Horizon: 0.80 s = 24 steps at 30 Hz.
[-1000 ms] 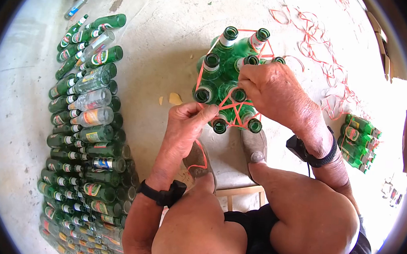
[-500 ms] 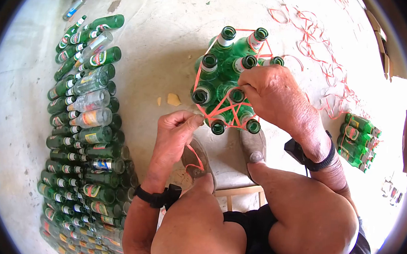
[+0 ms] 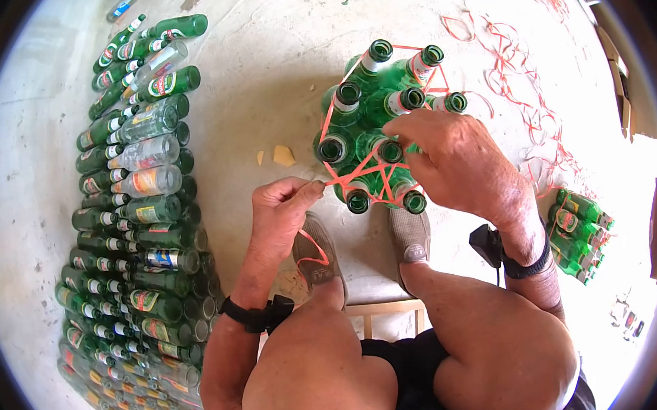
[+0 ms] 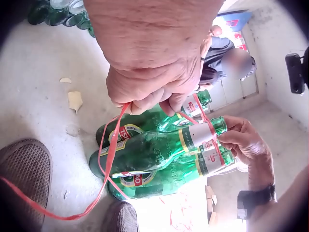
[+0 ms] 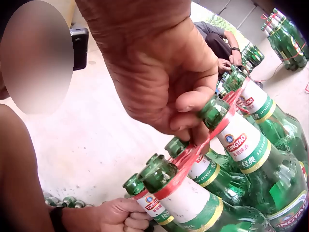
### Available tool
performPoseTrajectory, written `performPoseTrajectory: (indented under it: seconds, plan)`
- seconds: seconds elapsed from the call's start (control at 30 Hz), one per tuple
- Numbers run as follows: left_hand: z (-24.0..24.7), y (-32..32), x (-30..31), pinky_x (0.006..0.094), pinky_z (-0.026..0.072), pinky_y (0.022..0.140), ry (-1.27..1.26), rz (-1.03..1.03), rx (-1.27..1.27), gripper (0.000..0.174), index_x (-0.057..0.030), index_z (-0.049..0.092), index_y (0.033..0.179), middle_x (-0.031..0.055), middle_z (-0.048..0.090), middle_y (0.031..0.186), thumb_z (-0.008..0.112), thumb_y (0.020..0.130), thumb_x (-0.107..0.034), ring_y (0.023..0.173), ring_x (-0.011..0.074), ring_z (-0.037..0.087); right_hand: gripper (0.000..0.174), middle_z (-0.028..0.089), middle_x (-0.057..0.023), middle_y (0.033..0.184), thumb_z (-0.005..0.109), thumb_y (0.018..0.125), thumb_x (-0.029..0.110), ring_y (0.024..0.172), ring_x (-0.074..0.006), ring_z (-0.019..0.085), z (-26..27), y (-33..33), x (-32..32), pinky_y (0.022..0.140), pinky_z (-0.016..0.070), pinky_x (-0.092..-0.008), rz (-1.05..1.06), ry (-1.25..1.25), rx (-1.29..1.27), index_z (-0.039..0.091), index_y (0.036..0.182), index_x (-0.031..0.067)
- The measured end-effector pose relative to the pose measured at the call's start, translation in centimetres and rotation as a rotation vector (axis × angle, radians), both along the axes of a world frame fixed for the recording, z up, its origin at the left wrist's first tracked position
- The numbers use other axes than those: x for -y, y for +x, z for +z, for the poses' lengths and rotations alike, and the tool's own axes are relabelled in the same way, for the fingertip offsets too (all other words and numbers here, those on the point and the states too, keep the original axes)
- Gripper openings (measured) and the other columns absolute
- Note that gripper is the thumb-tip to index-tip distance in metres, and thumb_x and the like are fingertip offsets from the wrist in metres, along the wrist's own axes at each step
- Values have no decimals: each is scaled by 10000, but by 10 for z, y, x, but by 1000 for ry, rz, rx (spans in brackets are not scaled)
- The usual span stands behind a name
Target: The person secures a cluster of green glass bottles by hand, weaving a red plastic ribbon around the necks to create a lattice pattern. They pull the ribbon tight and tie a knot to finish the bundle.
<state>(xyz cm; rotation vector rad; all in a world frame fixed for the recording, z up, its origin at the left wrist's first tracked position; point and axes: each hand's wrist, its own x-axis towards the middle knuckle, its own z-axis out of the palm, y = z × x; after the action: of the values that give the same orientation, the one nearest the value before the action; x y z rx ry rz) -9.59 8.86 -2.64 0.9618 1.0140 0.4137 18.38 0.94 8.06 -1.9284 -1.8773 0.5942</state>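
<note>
In the head view, several upright green beer bottles (image 3: 362, 121) stand bunched together, with red plastic strap (image 3: 356, 178) looped and crossed around their necks. My left hand (image 3: 280, 213) pinches the strap between thumb and forefinger, just left of the nearest bottles. Below that hand the loose strap end (image 4: 110, 164) hangs in a curve toward a shoe. The right hand (image 3: 453, 159) curls its thumb and fingers at the neck of a middle bottle (image 5: 241, 137), beside the strap. Tsingtao labels show in the right wrist view, where the left hand (image 5: 126, 215) appears beyond the necks.
Stacked bottles lie in a long row (image 3: 153, 214) on the left. A tied bundle of bottles (image 3: 576, 233) lies at right, below tangled red strap (image 3: 510, 73). My shoes (image 3: 318, 253) are close to the standing bottles. Another person (image 5: 219, 41) crouches beyond.
My left hand has drawn away from the bottle necks toward the left, pulling the strap out with it. The right hand stays at the middle bottle's neck, its fingers shifting slightly.
</note>
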Motion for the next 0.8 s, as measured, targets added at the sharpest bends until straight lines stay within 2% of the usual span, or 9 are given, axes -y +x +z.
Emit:
performPoseTrajectory:
  seconds: [0.07, 0.23, 0.33, 0.53, 0.8]
  plan:
    - [0, 0, -1, 256, 254, 477, 65, -11, -26, 142, 19, 777, 910, -51, 601, 728, 839, 971, -93, 560, 18, 385, 236, 710, -164, 924, 699, 865, 98, 807, -387, 734, 4, -2, 2, 692, 591, -505, 52, 34, 22, 744, 1095, 68]
    - [-2, -1, -7, 248, 336, 542, 307, -55, -52, 148, 29, 772, 863, -58, 604, 726, 847, 954, -59, 641, 29, 452, 303, 680, -130, 950, 756, 852, 131, 801, -361, 733, -1, -6, 2, 681, 594, -490, 62, 52, 68, 742, 1152, 89]
    - [-2, 3, -9, 259, 345, 530, 377, -61, -79, 211, 32, 728, 807, -81, 566, 690, 825, 970, -60, 641, 18, 443, 317, 683, -119, 955, 769, 835, 119, 798, -339, 737, 0, -7, 2, 681, 602, -468, 64, 55, 79, 751, 1150, 95]
    - [1, 6, -12, 256, 354, 529, 430, -42, -134, 229, 40, 716, 796, -73, 558, 671, 832, 963, -66, 639, 21, 445, 319, 687, -112, 964, 774, 811, 107, 768, -324, 739, 1, -9, 2, 667, 614, -446, 57, 72, 59, 763, 1129, 98]
    - [16, 0, -21, 246, 361, 550, 606, -84, -182, 170, 34, 754, 862, -70, 567, 690, 839, 962, -74, 647, 27, 456, 308, 681, -109, 959, 770, 807, 120, 748, -325, 734, 1, -10, 3, 653, 614, -447, 62, 84, 61, 754, 1114, 99]
